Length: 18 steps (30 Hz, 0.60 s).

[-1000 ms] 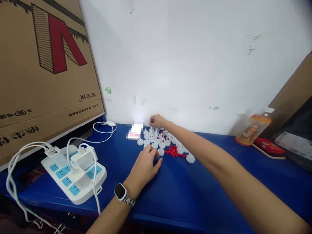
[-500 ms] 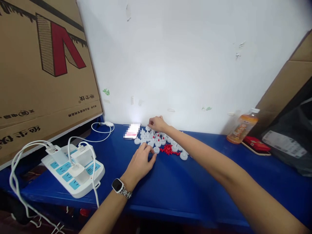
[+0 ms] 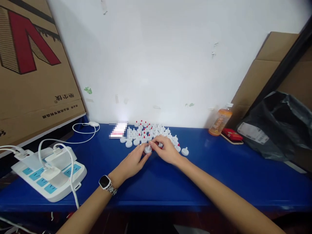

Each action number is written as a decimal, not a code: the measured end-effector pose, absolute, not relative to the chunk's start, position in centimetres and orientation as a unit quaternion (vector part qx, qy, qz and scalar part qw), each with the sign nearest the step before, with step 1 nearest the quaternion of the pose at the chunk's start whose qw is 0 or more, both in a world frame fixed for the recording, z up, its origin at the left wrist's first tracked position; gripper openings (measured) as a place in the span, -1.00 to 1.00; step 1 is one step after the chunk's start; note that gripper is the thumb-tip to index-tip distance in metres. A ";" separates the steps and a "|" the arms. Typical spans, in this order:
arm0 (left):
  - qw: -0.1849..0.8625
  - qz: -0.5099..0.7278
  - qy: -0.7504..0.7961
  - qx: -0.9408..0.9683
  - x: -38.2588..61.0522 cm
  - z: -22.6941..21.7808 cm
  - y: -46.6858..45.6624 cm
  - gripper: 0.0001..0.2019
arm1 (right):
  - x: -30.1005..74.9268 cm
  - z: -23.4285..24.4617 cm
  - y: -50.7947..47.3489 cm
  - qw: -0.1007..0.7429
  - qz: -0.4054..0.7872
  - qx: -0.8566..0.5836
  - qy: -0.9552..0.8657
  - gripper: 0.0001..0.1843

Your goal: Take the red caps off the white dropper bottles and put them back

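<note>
My left hand (image 3: 133,161) grips a white plastic nozzle cap (image 3: 148,149) between thumb and fingers, its narrow spout pointing up. Right beside it, my right hand (image 3: 165,149) is pinched at the spout's tip; whatever lies between those fingertips is hidden. Behind both hands spreads a cluster of white nozzle caps (image 3: 136,142), several with a small red tip (image 3: 141,121) on the spout. Loose red tips (image 3: 161,146) are partly covered by my right hand. One white nozzle cap (image 3: 185,151) stands apart to the right.
A blue table (image 3: 165,188) runs along a white wall. On the left are a power strip (image 3: 56,195) with cables and a cardboard box (image 3: 48,94). Past the caps lies a blurred phone-like object (image 3: 119,130). An orange drink bottle (image 3: 220,122), red pack (image 3: 231,134) and dark plastic bag (image 3: 278,130) are at right.
My right hand has come back from the far side of the cluster to the cap in my left hand. The view has swung to the right.
</note>
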<state>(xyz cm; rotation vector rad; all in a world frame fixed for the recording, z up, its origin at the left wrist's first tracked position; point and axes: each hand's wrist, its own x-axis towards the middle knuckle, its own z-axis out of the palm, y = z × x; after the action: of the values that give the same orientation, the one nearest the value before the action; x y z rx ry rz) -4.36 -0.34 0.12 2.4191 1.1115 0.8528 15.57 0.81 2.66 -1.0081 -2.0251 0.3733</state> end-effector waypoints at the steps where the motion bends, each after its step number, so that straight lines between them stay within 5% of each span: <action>1: 0.182 0.299 0.396 0.849 -4.3 0.0 -0.3 -0.63 | 15.8 2.7 0.9 0.395 0.121 -0.411 -0.812 -0.76; 10: 0.150 0.261 0.408 0.862 -4.6 -0.8 -0.4 -0.56 | 16.7 1.2 1.2 0.219 -0.052 -0.470 -0.853 -0.87; 14: 0.161 0.263 0.411 0.858 -4.5 -0.7 -0.3 -0.59 | 16.4 1.1 1.3 0.273 -0.024 -0.459 -0.845 -0.89; 18: 0.173 0.277 0.407 0.853 -4.7 -1.0 0.1 -0.59 | 16.0 1.7 1.1 0.410 0.133 -0.423 -0.797 -0.88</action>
<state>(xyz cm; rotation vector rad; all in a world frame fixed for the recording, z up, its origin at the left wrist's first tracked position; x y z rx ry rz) -4.68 0.08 -0.99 2.4188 1.1543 0.7855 16.05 1.14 1.71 -1.0656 -2.0056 0.3354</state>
